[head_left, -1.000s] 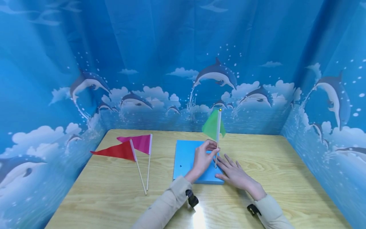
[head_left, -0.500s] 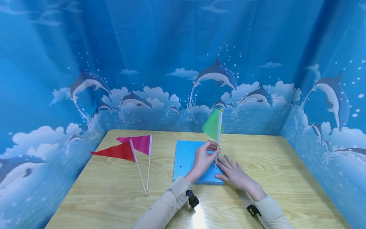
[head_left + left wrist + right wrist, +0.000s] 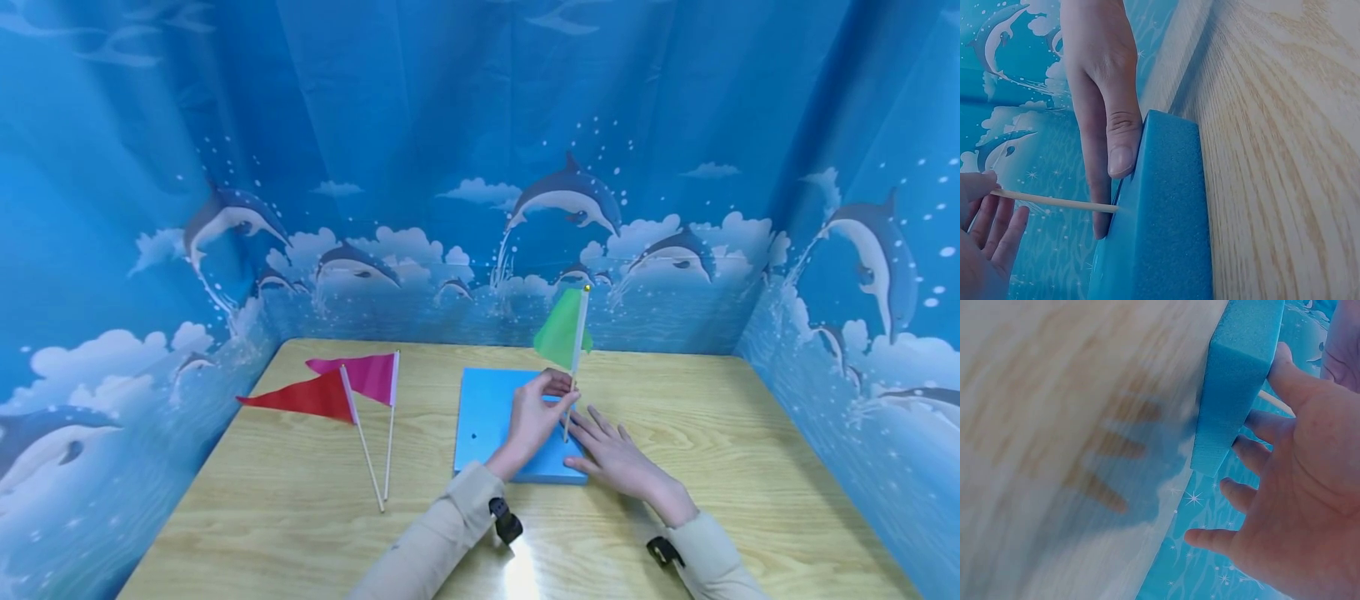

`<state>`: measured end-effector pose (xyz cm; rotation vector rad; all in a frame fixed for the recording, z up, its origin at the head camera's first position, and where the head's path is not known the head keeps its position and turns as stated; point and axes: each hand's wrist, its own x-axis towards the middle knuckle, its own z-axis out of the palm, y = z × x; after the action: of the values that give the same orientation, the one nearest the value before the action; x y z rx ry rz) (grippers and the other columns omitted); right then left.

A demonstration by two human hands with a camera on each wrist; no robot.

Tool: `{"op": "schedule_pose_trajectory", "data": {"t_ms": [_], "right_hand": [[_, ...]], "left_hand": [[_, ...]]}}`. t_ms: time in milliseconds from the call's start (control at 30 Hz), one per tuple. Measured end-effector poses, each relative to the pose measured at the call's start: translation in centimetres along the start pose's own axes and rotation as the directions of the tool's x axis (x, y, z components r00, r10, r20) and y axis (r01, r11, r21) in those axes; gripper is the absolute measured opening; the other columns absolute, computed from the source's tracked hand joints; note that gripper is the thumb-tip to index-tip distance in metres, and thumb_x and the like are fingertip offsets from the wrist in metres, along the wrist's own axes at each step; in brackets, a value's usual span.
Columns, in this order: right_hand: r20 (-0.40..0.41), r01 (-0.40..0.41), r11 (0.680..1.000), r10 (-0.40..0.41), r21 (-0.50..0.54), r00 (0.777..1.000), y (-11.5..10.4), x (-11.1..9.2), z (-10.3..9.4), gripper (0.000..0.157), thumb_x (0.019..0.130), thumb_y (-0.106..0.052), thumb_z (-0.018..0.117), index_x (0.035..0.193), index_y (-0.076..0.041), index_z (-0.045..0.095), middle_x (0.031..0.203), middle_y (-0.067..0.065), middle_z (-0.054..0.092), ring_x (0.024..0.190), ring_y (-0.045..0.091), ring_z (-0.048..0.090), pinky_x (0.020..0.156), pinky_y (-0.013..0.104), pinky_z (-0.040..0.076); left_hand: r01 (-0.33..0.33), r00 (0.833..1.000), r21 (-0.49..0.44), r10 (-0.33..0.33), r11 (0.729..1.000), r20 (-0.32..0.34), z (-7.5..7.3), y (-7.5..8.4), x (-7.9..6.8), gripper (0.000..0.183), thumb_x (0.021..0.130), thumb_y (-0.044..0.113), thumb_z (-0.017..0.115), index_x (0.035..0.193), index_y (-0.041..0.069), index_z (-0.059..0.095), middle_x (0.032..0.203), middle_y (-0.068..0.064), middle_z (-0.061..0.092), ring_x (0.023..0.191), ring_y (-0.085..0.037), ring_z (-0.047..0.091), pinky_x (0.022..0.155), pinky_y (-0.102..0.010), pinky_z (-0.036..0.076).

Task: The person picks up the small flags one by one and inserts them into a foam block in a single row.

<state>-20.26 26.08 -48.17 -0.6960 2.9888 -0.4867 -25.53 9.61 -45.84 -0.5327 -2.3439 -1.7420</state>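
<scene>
A green flag point(image 3: 558, 332) on a thin pale stick stands nearly upright, leaning a little right. My left hand point(image 3: 534, 418) pinches its stick between thumb and fingers. The stick's lower end meets the top of a blue foam block point(image 3: 487, 408) near its right side; the left wrist view shows the stick point(image 3: 1063, 202) touching the foam face there. Fingers straight and spread, my right hand point(image 3: 617, 454) rests on the block's right edge beside the stick. In the right wrist view its fingertips touch the foam block point(image 3: 1235, 381).
To the left, a red flag point(image 3: 311, 398) and a magenta flag point(image 3: 371, 377) lie on the wooden table point(image 3: 262, 500), their sticks close together at the lower ends. A small dark hole point(image 3: 474, 436) shows in the block's left part. A dolphin-print curtain point(image 3: 420, 167) surrounds the table.
The green flag's top has tilted slightly to the right while its lower end stays at the same spot on the block. Both hands have hardly moved.
</scene>
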Motion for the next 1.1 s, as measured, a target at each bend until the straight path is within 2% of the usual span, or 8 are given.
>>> {"op": "schedule_pose_trajectory", "data": {"t_ms": [167, 300, 467, 700, 933, 1100], "right_hand": [[-0.015, 0.002, 1.0, -0.002, 0.002, 1.0, -0.3, 0.0, -0.3, 0.064, 0.091, -0.047, 0.05, 0.144, -0.017, 0.031, 0.149, 0.009, 0.028, 0.136, 0.042, 0.018, 0.095, 0.074, 0.018], [0.008, -0.012, 1.0, 0.012, 0.0, 1.0, -0.6, -0.1, -0.4, 0.065, 0.091, -0.048, 0.048, 0.144, -0.016, 0.03, 0.15, 0.008, 0.026, 0.137, 0.039, 0.015, 0.098, 0.073, 0.017], [0.021, -0.018, 1.0, 0.018, 0.001, 1.0, -0.6, -0.1, -0.5, 0.066, 0.091, -0.05, 0.047, 0.145, -0.017, 0.028, 0.15, 0.008, 0.025, 0.138, 0.038, 0.012, 0.099, 0.072, 0.016], [0.024, -0.016, 1.0, 0.015, 0.019, 1.0, -0.5, 0.0, -0.5, 0.066, 0.091, -0.048, 0.048, 0.146, -0.02, 0.024, 0.151, 0.007, 0.022, 0.139, 0.038, 0.01, 0.099, 0.073, 0.014], [0.026, -0.01, 1.0, 0.009, 0.019, 1.0, -0.6, 0.0, -0.5, 0.066, 0.091, -0.048, 0.048, 0.146, -0.02, 0.024, 0.151, 0.008, 0.022, 0.139, 0.038, 0.011, 0.1, 0.072, 0.013], [0.023, -0.012, 0.999, 0.011, 0.032, 1.0, -0.6, 0.0, -0.5, 0.067, 0.091, -0.048, 0.049, 0.146, -0.02, 0.023, 0.151, 0.008, 0.022, 0.139, 0.037, 0.01, 0.1, 0.072, 0.012]], "left_hand": [[-0.003, 1.0, -0.004, 0.003, 1.0, 0.003, 0.1, 0.0, 0.0, 0.024, 0.083, 0.037, 0.065, 0.099, 0.02, 0.064, 0.091, 0.009, 0.067, 0.083, -0.001, 0.062, 0.066, -0.013, 0.052], [-0.006, 1.0, -0.027, 0.007, 1.0, 0.01, 0.0, -0.2, -0.1, 0.028, 0.083, 0.039, 0.065, 0.102, 0.019, 0.063, 0.092, 0.009, 0.067, 0.084, -0.002, 0.063, 0.067, -0.014, 0.052], [-0.029, 1.0, -0.06, 0.029, 0.998, -0.006, -1.2, -0.4, -0.2, 0.031, 0.083, 0.041, 0.063, 0.106, 0.019, 0.063, 0.096, 0.01, 0.066, 0.086, -0.002, 0.062, 0.07, -0.016, 0.053], [-0.03, 0.997, -0.092, 0.024, 0.995, -0.067, -4.9, -1.1, -0.3, 0.032, 0.083, 0.043, 0.062, 0.106, 0.021, 0.063, 0.1, 0.009, 0.066, 0.089, -0.005, 0.063, 0.073, -0.021, 0.054], [0.004, 0.982, -0.162, -0.034, 0.987, -0.187, -9.4, -2.5, -0.4, 0.029, 0.083, 0.027, 0.067, 0.106, 0.011, 0.064, 0.099, 0.0, 0.067, 0.088, -0.014, 0.064, 0.07, -0.023, 0.055], [0.039, 0.969, -0.22, -0.091, 0.975, -0.228, -12.6, -3.4, -0.4, 0.024, 0.084, 0.021, 0.067, 0.104, 0.008, 0.064, 0.096, -0.006, 0.067, 0.085, -0.018, 0.065, 0.071, -0.027, 0.057]]}}
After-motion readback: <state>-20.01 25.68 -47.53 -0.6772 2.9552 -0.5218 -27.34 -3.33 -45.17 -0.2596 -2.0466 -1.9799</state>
